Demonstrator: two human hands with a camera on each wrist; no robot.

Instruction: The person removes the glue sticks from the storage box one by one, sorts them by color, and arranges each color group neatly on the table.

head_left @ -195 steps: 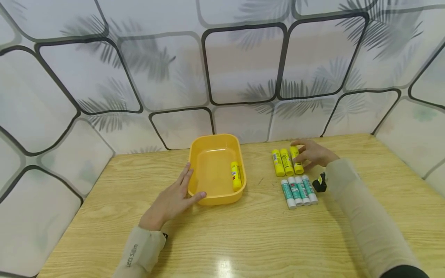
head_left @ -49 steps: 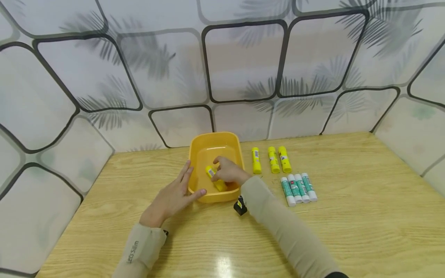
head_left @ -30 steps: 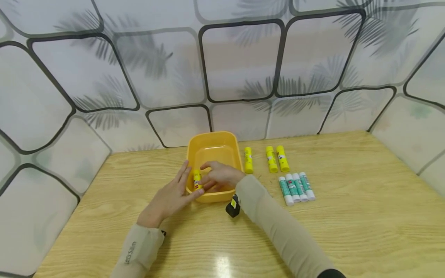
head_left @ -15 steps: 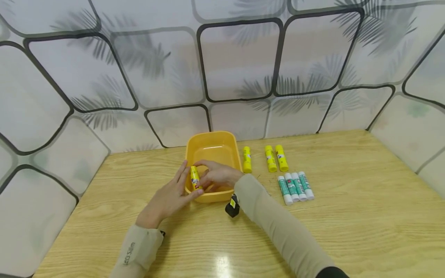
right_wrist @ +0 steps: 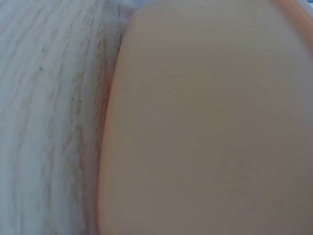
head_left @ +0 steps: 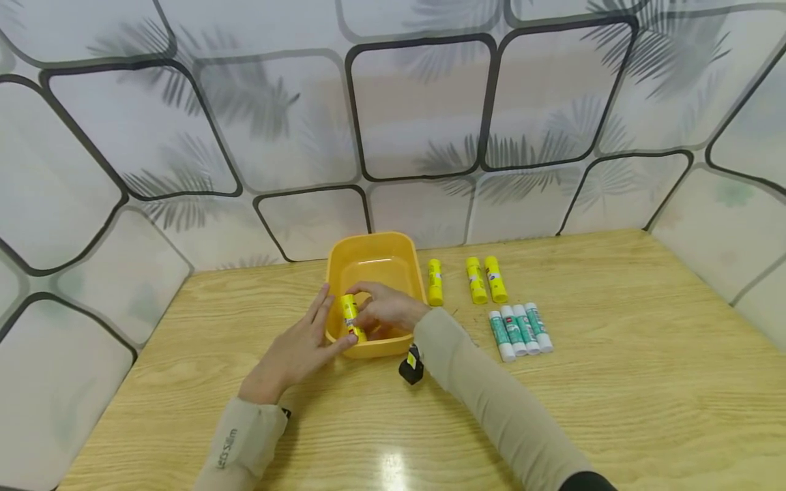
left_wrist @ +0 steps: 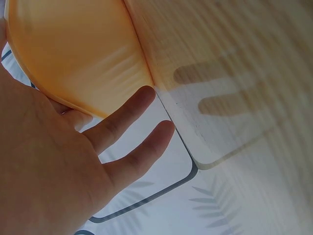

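Note:
In the head view, my right hand (head_left: 387,307) reaches into the yellow-orange plastic tray (head_left: 399,256). Its thumb and fingers pinch a yellow glue stick (head_left: 350,315) near the tray's left wall. My left hand (head_left: 295,354) rests against the tray's near-left corner, fingers straight along the side and thumb across the front rim, close to the glue stick's lower end. The left wrist view has two extended fingers (left_wrist: 132,142) beside the tray's outer wall (left_wrist: 83,58). Only the tray's outside (right_wrist: 205,122) fills most of the right wrist view; the right hand is out of sight there.
Right of the tray lie three more yellow glue sticks, one alone (head_left: 434,281) and a pair (head_left: 475,279). In front of the pair is a row of several white-and-green glue sticks (head_left: 520,331). A patterned curtain (head_left: 424,109) backs the wooden table (head_left: 491,409).
My right hand has moved from the yellow row into the tray, and the glue stick there has shifted from right to left. The yellow sticks outside lie farther left and spread apart.

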